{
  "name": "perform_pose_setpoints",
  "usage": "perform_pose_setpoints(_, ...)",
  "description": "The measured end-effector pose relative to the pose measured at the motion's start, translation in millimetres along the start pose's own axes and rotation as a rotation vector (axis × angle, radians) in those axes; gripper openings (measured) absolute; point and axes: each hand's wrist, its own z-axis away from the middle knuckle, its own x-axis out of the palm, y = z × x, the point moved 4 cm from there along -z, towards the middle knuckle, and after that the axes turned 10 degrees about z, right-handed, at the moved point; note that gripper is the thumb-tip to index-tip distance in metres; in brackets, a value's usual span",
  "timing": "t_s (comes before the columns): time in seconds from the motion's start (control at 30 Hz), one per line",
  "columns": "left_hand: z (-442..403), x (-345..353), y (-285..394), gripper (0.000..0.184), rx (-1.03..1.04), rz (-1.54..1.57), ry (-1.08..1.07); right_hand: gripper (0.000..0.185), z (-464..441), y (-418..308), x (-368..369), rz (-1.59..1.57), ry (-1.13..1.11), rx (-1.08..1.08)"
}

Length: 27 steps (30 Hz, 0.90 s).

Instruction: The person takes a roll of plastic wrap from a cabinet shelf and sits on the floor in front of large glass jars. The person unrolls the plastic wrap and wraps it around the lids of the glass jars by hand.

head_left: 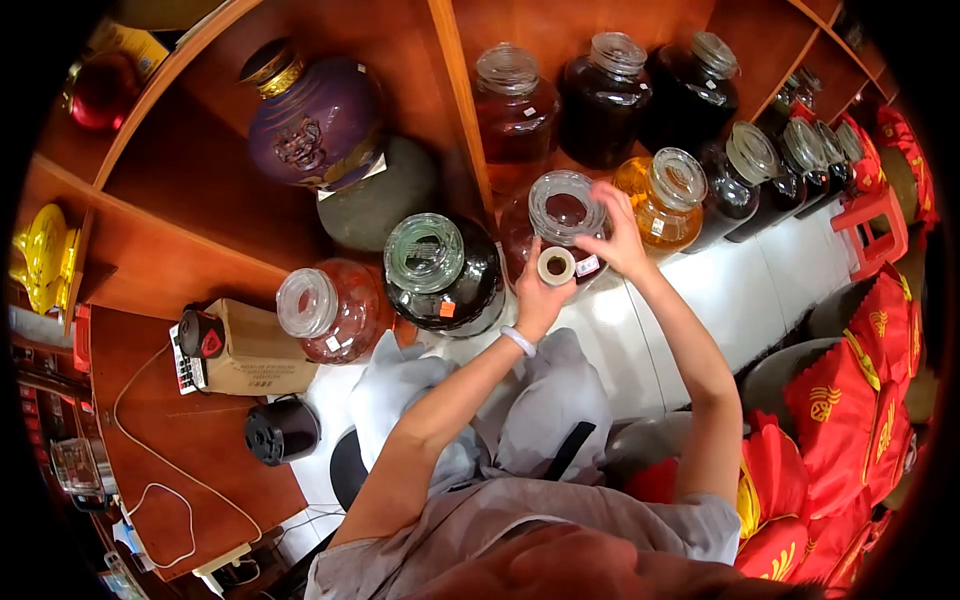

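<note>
A large glass jar of dark red liquid (517, 222) stands on the floor in front of me, with its round clear glass lid (566, 207) on. My left hand (541, 301) is closed around a roll of tape (556, 265) at the jar's near side, its index finger pointing up toward the lid. My right hand (622, 238) reaches to the lid's right side with thumb and fingers apart, close to the rim. Whether a strip of tape runs between the hands I cannot make out. A white label (587, 266) shows on the jar beside the roll.
A jar of amber liquid (660, 200) stands just right, a dark jar (445, 275) and a smaller red jar (335, 310) left. More jars line the wooden shelf (462, 100). Red cloth-covered containers (830, 400) crowd the right. A cardboard box (262, 345) sits left.
</note>
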Motion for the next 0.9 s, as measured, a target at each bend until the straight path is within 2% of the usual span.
perform_pose_setpoints(0.03, 0.9, 0.3, -2.0, 0.076, -0.031, 0.012, -0.007, 0.064, 12.2, -3.9, -0.2, -0.014, -0.053, -0.009)
perform_pose_setpoints(0.1, 1.4, 1.9, -1.4, 0.078, 0.007, -0.022, -0.011, 0.068, 41.1, -14.8, 14.5, -0.348, -0.357, 0.199)
perform_pose_setpoints(0.2, 1.6, 5.3, 1.9, 0.081, 0.065, -0.09, 0.001, 0.079, 49.6, -49.0, 16.6, -0.19, -0.293, 0.04)
perform_pose_setpoints(0.23, 1.5, 4.0, 5.9, 0.082, 0.042, -0.058, -0.039, 0.079, 50.4, -51.2, 18.6, -0.184, -0.286, 0.055)
perform_pose_setpoints(0.3, 3.3, 2.7, 0.5, 0.083, -0.014, -0.065, -0.079, 0.075, 49.9, -42.5, 28.7, -0.521, -0.3, 0.315)
perform_pose_setpoints(0.33, 1.8, 2.4, -4.5, 0.084, 0.05, -0.072, -0.076, 0.07, 46.4, -39.1, 34.3, -0.394, -0.287, 0.164)
perform_pose_setpoints(0.37, 0.9, 1.9, -6.8, 0.085, 0.113, -0.078, -0.073, 0.065, 47.1, -37.8, 38.7, -0.351, -0.247, 0.133)
perform_pose_setpoints(0.4, 1.3, -0.1, -13.5, 0.077, 0.068, -0.065, -0.115, 0.065, 49.6, -34.0, 40.8, -0.353, -0.25, 0.117)
perform_pose_setpoints(0.43, 2.6, -0.6, -11.1, 0.077, 0.064, -0.066, -0.132, 0.066, 50.9, -35.3, 40.9, -0.361, -0.254, 0.101)
perform_pose_setpoints(0.5, 5.7, 1.1, -7.8, 0.079, 0.02, -0.005, -0.195, 0.066, 53.9, -36.5, 42.3, -0.382, -0.228, 0.155)
perform_pose_setpoints(0.53, 6.5, 2.8, -7.2, 0.088, 0.04, -0.029, -0.213, 0.065, 54.8, -37.9, 41.8, -0.406, -0.209, 0.198)
perform_pose_setpoints(0.67, 9.8, 3.5, -11.0, 0.083, -0.032, 0.028, -0.264, 0.064, 59.6, -40.0, 38.5, -0.369, -0.295, 0.255)
perform_pose_setpoints(0.77, 11.5, 0.3, -5.3, 0.086, 0.05, -0.149, -0.289, 0.06, 67.3, -33.6, 31.3, -0.226, -0.263, 0.305)
perform_pose_setpoints(0.83, 6.8, -8.1, 13.4, 0.083, 0.28, -0.43, -0.338, 0.057, 62.9, -29.1, 17.8, -0.188, -0.133, 0.277)
perform_pose_setpoints(0.87, -1.5, -18.5, 21.7, 0.075, 0.169, -0.42, -0.36, 0.055, 60.3, -28.4, 11.6, -0.199, -0.116, 0.283)
perform_pose_setpoints(0.9, -13.8, -32.5, 18.0, 0.067, 0.17, -0.434, -0.295, 0.055, 59.3, -25.4, 8.6, -0.201, -0.111, 0.287)
